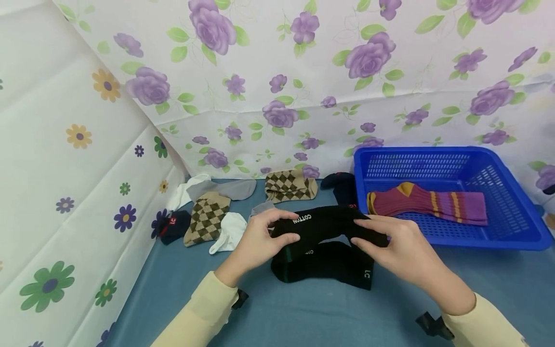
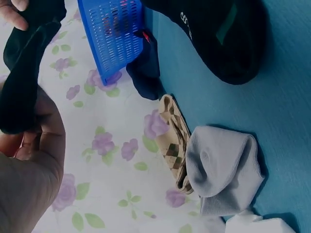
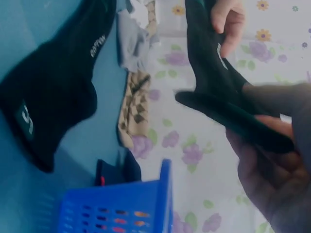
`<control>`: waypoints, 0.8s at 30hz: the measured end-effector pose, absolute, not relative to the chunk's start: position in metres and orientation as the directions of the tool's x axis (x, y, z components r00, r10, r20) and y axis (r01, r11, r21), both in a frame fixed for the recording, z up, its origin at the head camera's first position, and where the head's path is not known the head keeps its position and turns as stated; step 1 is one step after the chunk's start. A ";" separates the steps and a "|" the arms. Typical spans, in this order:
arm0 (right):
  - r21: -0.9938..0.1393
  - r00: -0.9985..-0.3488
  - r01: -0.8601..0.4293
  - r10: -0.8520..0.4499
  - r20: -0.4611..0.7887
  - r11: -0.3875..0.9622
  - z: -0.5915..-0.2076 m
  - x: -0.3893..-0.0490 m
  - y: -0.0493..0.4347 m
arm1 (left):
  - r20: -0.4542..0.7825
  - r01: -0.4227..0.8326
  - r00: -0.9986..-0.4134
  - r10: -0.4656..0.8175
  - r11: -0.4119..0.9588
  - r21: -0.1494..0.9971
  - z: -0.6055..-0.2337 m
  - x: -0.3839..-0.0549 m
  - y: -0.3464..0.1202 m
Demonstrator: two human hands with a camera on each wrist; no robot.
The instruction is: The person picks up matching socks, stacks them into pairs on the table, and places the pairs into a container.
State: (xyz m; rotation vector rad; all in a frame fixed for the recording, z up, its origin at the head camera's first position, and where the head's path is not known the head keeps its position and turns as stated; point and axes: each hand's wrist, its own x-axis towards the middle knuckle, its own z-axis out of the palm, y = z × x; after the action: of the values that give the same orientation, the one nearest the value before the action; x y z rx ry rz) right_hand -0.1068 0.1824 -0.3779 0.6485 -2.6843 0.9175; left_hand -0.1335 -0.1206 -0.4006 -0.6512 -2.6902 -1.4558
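Observation:
A black sock (image 1: 327, 219) with white "COTTON" lettering is stretched above the table between both hands. My left hand (image 1: 262, 238) pinches its toe end, thumb below and fingers above. At the other end, my right hand (image 1: 403, 246) grips the sock between thumb and fingers. Beneath it a second black sock (image 1: 323, 267) lies flat on the table, its "LC" mark toward the right; the held sock hides part of it. In the right wrist view the raised sock (image 3: 209, 63) bends down into the right fingers.
A blue plastic basket (image 1: 516, 236) at right holds maroon socks with yellow stripes (image 1: 433, 205). Behind the hands lie checkered socks (image 1: 290, 185), a grey sock (image 2: 218, 165), a white sock (image 1: 230, 231) and dark navy socks (image 1: 175, 226). Flowered cloth walls (image 1: 243, 106) stand behind and left.

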 end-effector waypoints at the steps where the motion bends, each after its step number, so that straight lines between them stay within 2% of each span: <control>1: -0.523 -0.879 -0.468 -0.313 0.361 0.712 -0.379 -0.106 0.181 | 0.207 0.370 -0.911 0.356 0.485 0.792 -0.401 -0.133 -0.121; 6: -0.525 -0.899 -0.408 -0.230 0.372 0.747 -0.384 -0.104 0.177 | 0.214 0.394 -0.903 0.372 0.526 0.754 -0.403 -0.131 -0.122; 11: -0.530 -0.915 -0.377 -0.219 0.338 0.759 -0.390 -0.100 0.176 | 0.252 0.430 -0.891 0.378 0.520 0.738 -0.408 -0.128 -0.128; 17: -0.564 -0.955 -0.293 -0.258 0.143 0.772 -0.399 -0.095 0.179 | 0.222 0.393 -0.906 0.360 0.527 0.753 -0.418 -0.123 -0.134; 24: -0.573 -0.925 -0.250 -0.367 -0.098 0.781 -0.415 -0.097 0.177 | 0.081 0.315 -0.928 0.363 0.652 0.690 -0.430 -0.114 -0.132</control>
State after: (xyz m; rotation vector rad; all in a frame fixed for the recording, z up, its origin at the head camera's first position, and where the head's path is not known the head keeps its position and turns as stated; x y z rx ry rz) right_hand -0.0970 0.1768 -0.4154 0.5532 -3.1558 0.9673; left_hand -0.1137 -0.1319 -0.4297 -0.5979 -2.9134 -1.1972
